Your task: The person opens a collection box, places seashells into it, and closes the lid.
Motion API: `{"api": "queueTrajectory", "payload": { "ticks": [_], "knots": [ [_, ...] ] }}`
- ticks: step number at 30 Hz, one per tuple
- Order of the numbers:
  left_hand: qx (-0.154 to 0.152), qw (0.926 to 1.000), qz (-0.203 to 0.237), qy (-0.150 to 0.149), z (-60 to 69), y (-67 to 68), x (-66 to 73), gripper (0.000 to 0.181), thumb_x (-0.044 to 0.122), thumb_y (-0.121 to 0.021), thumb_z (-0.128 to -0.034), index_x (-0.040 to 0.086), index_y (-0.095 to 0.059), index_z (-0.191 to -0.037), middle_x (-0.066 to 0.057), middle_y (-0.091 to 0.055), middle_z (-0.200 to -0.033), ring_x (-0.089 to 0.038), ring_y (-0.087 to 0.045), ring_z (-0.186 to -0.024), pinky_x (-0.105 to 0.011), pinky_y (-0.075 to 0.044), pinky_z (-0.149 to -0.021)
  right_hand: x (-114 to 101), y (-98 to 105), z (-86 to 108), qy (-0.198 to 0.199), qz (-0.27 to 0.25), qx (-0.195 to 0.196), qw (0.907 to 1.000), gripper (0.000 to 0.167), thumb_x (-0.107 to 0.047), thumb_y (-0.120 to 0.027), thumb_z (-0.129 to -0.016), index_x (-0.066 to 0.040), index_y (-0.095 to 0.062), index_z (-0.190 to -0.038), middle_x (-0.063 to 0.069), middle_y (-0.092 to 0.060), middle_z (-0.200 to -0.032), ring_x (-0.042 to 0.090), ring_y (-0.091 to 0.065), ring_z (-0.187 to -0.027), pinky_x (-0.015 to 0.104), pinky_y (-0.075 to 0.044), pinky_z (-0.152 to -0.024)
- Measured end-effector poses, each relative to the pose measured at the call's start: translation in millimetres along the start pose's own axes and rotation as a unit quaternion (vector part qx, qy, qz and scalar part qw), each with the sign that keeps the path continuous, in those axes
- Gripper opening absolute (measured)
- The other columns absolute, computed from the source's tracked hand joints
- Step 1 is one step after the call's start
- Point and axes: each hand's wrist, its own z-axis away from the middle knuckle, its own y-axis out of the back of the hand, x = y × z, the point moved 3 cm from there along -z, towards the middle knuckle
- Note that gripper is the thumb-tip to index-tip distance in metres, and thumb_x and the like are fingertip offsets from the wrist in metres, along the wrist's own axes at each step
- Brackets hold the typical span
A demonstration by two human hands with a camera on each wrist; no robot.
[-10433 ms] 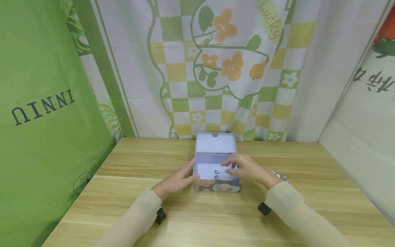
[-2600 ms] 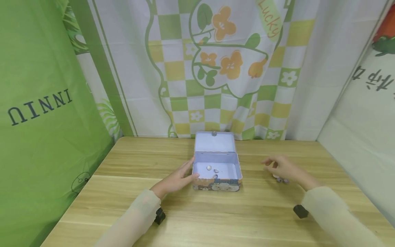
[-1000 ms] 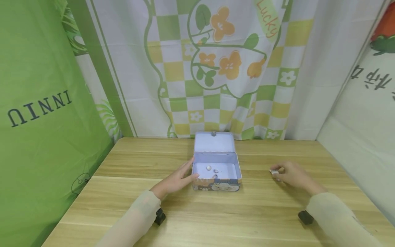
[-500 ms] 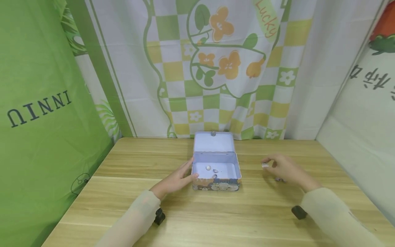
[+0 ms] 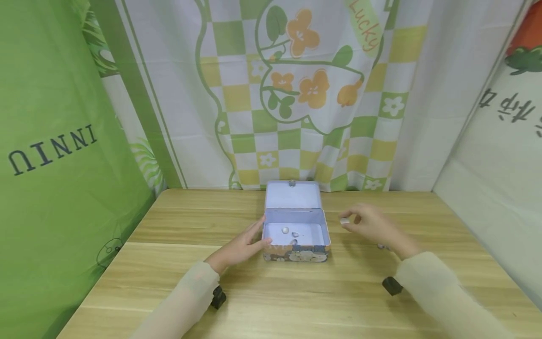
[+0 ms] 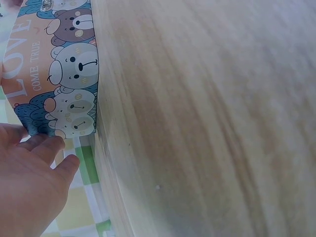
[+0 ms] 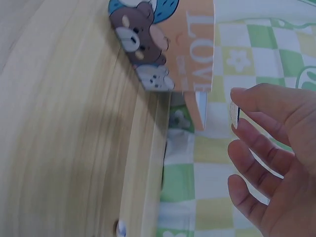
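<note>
A tin box [image 5: 311, 254] printed with cartoon bears stands on the table with its hinged lid [image 5: 293, 194] raised. Three small shells lie inside it, among them a round pale shell [image 5: 285, 230]. My left hand [image 5: 237, 248] rests against the box's left side, fingers fairly straight and the thumb at the front corner. Right of the box, my right hand [image 5: 374, 227] pinches a small white seashell [image 5: 345, 221] between thumb and index finger. The right wrist view shows this shell [image 7: 234, 114] edge-on, with the other fingers loosely curled below.
A few small shells [image 5: 383, 246] lie on the wooden table [image 5: 296, 301], partly behind my right wrist. A patterned curtain [image 5: 292, 141] hangs along the table's back edge. Dark wrist mounts [image 5: 392, 286] hang beneath both sleeves.
A round pale shell has appeared in the box since the earliest frame. My right hand has picked up the white seashell from the table and moved left toward the box. My left hand stays put.
</note>
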Motion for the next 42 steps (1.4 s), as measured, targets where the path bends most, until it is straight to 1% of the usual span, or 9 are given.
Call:
{"api": "queueTrajectory", "payload": {
  "ticks": [8,15,18,22,25,30,34,38,42],
  "knots": [
    [0.004,1.0,0.002,0.004,-0.4,-0.3,-0.1,0.077,0.041,-0.05,-0.1054,0.018,-0.004,-0.163,0.001,-0.004,-0.167,-0.027,-0.008,-0.151,-0.051,-0.012,-0.12,-20,-15,-15.6,0.033,-0.022,0.011,0.9992,0.02,-0.012,-0.075,-0.09,-0.005,-0.074,-0.108,0.006,-0.071,-0.107,0.019,-0.061,-0.083,0.033,-0.052,-0.071],
    [0.004,1.0,0.006,0.0,-0.5,-0.1,-1.6,0.081,0.049,-0.049,-0.1036,0.018,-0.004,-0.163,-0.002,-0.004,-0.167,-0.029,-0.008,-0.151,-0.054,-0.013,-0.119,-40,-32,-32.5,0.053,-0.045,-0.009,0.9975,0.022,-0.014,-0.076,-0.09,-0.007,-0.074,-0.111,0.004,-0.069,-0.107,0.014,-0.058,-0.082,0.03,-0.052,-0.068],
    [0.003,1.0,0.005,-0.002,-1.1,-0.2,-2.7,0.081,0.049,-0.05,-0.1036,0.018,-0.005,-0.163,-0.002,-0.004,-0.167,-0.028,-0.008,-0.151,-0.053,-0.013,-0.119,-48,-41,-39.0,0.063,-0.046,-0.018,0.9968,0.022,-0.015,-0.075,-0.091,-0.007,-0.073,-0.111,0.003,-0.068,-0.107,0.018,-0.059,-0.084,0.03,-0.052,-0.07],
    [0.006,0.9999,0.005,-0.009,-1.6,-0.5,-3.1,0.08,0.046,-0.05,-0.1039,0.017,-0.005,-0.163,-0.006,-0.005,-0.167,-0.029,-0.008,-0.151,-0.054,-0.013,-0.119,-57,-52,-46.6,0.068,-0.047,-0.033,0.9961,0.022,-0.016,-0.075,-0.091,-0.009,-0.073,-0.112,0.005,-0.068,-0.108,0.026,-0.061,-0.088,0.031,-0.052,-0.071],
    [0.008,0.9999,0.011,-0.009,-1.7,-0.6,-3.8,0.079,0.045,-0.051,-0.104,0.017,-0.006,-0.163,-0.008,-0.005,-0.167,-0.03,-0.008,-0.151,-0.055,-0.013,-0.119,-63,-61,-51.6,0.072,-0.049,-0.042,0.9953,0.022,-0.016,-0.075,-0.091,-0.008,-0.073,-0.112,0.006,-0.069,-0.108,0.026,-0.062,-0.089,0.031,-0.052,-0.072],
    [0.005,0.9998,0.019,-0.006,-1.6,-0.3,-4.4,0.079,0.045,-0.051,-0.1041,0.017,-0.006,-0.163,-0.01,-0.005,-0.167,-0.032,-0.009,-0.151,-0.058,-0.014,-0.118,-69,-73,-56.6,0.075,-0.057,-0.055,0.994,0.024,-0.015,-0.075,-0.091,-0.005,-0.073,-0.113,0.006,-0.069,-0.107,0.021,-0.062,-0.089,0.032,-0.054,-0.075],
    [0.003,0.9997,0.023,-0.003,-1.4,-0.4,-4.4,0.078,0.045,-0.05,-0.1044,0.018,-0.006,-0.163,-0.01,-0.006,-0.167,-0.034,-0.009,-0.151,-0.062,-0.015,-0.116,-70,-82,-60.4,0.067,-0.067,-0.07,0.9931,0.025,-0.013,-0.075,-0.091,-0.003,-0.073,-0.114,0.008,-0.07,-0.11,0.019,-0.062,-0.089,0.031,-0.055,-0.075],
    [0.0,0.9997,0.024,0.004,-0.8,-0.4,-3.1,0.078,0.044,-0.05,-0.1044,0.019,-0.005,-0.163,-0.007,-0.005,-0.167,-0.034,-0.008,-0.151,-0.063,-0.015,-0.116,-69,-90,-65.0,0.066,-0.059,-0.076,0.9932,0.025,-0.012,-0.075,-0.09,-0.004,-0.073,-0.113,0.008,-0.071,-0.109,0.018,-0.064,-0.088,0.029,-0.056,-0.075],
    [-0.001,0.9996,0.026,0.012,-0.6,-0.4,-3.6,0.08,0.049,-0.05,-0.1032,0.022,-0.004,-0.163,-0.005,-0.005,-0.168,-0.032,-0.008,-0.151,-0.063,-0.014,-0.116,-68,-96,-68.2,0.062,-0.05,-0.078,0.9938,0.024,-0.011,-0.076,-0.089,-0.005,-0.074,-0.112,0.005,-0.071,-0.109,0.02,-0.066,-0.092,0.033,-0.056,-0.08]
  ]
}}
